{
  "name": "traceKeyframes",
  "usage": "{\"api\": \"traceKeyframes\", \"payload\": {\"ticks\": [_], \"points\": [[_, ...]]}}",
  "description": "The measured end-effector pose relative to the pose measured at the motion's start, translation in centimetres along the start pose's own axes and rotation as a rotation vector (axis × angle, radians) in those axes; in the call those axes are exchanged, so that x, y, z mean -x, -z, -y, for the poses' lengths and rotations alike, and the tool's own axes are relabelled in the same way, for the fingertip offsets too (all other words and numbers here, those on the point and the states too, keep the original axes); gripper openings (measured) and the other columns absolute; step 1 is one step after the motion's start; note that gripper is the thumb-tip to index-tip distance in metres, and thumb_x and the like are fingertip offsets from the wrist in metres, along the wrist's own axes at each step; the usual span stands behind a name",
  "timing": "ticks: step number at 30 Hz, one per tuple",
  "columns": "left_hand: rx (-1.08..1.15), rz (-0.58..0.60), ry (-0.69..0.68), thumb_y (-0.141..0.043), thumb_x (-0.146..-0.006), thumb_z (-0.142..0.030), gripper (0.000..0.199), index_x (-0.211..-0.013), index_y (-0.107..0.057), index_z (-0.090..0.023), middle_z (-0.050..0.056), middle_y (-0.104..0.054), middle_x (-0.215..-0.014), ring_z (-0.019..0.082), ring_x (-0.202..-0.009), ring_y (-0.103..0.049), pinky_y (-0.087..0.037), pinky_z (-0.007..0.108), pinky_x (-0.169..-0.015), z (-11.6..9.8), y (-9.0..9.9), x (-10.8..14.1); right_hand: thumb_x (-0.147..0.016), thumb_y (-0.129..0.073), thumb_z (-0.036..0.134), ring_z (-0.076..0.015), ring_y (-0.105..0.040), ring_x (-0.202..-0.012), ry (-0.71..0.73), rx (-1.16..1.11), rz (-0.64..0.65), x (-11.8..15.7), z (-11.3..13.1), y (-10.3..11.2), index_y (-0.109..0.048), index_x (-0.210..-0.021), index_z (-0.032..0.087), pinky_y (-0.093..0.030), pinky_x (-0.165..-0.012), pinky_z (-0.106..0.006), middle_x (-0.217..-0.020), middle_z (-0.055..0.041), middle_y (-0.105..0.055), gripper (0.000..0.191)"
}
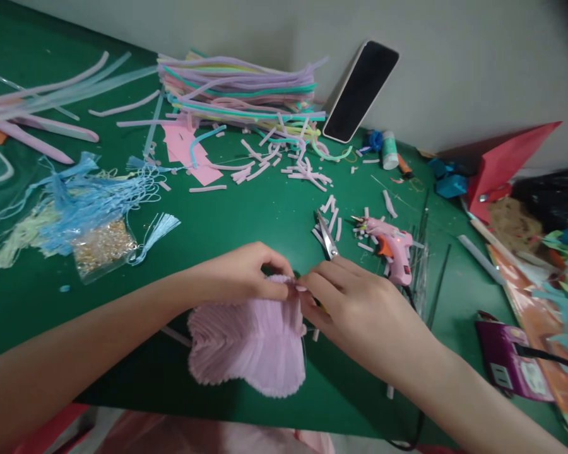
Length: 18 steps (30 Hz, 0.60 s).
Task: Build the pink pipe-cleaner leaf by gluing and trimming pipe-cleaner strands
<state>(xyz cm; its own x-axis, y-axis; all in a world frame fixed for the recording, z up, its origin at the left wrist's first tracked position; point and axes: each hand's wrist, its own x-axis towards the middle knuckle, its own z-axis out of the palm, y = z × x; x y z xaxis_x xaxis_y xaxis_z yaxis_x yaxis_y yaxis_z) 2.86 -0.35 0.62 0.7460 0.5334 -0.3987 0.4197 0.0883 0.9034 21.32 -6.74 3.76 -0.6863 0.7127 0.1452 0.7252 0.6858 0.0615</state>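
A lilac, fuzzy ribbed piece made of pipe cleaners (250,347) stands at the front of the table, its lower edge wavy. My left hand (250,274) pinches its top edge between thumb and fingers. At the same upper corner, my right hand (348,293) has its fingertips closed on a small pale pink bit of the piece. Scissors (327,238) stick out beyond my right knuckles, blades pointing away. Their yellow handle is mostly covered by that hand, and whether it is gripped I cannot tell. Short lilac offcuts (334,217) lie beside the blades.
A pink glue gun (392,249) lies right of the scissors. Pipe cleaners (241,82) are heaped at the back, near a leaning phone (362,91). Blue tassels (94,195) and a bag of gold beads (104,246) lie left. A purple power strip (515,359) sits right.
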Motion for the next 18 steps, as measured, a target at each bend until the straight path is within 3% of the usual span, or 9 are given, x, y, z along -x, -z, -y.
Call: {"api": "traceKeyframes", "payload": {"ticks": [10,18], "points": [[0.047,-0.065,0.011,-0.06,-0.07,-0.02,0.008,-0.063,-0.063,-0.016,-0.008,-0.038,-0.053,0.007,-0.051,-0.029,-0.023,0.023,-0.05,0.3,-0.6,0.0,-0.074,-0.069,0.011,-0.0198,-0.056,-0.057,0.015,0.067,0.072,-1.0,0.2,0.5,-0.063,-0.069,0.018,-0.035,-0.049,-0.031,-0.062,-0.001,-0.058,0.011],[0.033,-0.068,0.015,-0.061,-0.067,-0.024,0.013,-0.072,-0.07,-0.017,-0.005,-0.056,-0.065,0.01,-0.06,-0.041,-0.029,0.023,-0.056,1.1,-0.4,-0.5,-0.075,-0.06,0.003,-0.0195,-0.054,-0.056,0.103,0.165,0.004,-0.7,0.7,0.9,-0.064,-0.068,0.017,-0.035,-0.048,-0.032,-0.063,-0.0027,-0.061,0.017]]}}
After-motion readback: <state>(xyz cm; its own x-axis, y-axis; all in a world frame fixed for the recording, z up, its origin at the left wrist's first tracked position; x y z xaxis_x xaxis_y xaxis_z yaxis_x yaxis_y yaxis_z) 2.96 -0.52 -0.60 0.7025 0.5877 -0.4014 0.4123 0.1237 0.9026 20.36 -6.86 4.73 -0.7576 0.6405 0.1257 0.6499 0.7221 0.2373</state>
